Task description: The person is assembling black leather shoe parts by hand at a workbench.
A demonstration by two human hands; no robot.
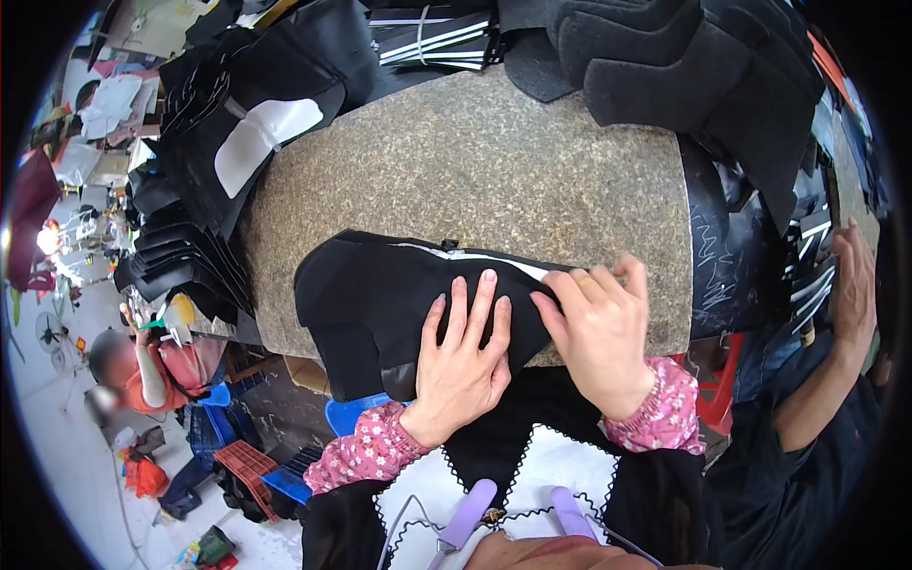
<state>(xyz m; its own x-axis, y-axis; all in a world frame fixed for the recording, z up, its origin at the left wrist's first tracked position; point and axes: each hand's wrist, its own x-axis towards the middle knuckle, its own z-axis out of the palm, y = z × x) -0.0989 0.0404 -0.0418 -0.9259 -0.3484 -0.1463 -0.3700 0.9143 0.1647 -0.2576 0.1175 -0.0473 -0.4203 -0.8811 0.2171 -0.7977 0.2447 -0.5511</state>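
A black cut piece of material [356, 294] lies along the near edge of the speckled board, its lower part hanging over that edge. My left hand [461, 375] rests flat on it with the fingers spread, pressing its middle. A narrow white strip [518, 265] shows along the far edge of the piece. At the right end of this strip, my right hand [603, 332] has thumb and fingers pinched together on the edge of the black piece. The fingertips hide exactly what is caught between them.
Around the speckled board [456, 161] lie stacked black shaped pieces [655, 85], a tied bundle of white-edged strips [432, 38] and a glossy white piece [266, 142] on black sheets. A co-worker's arm [826, 380] is at the right, near a red stool [724, 389]. Another person sits far left.
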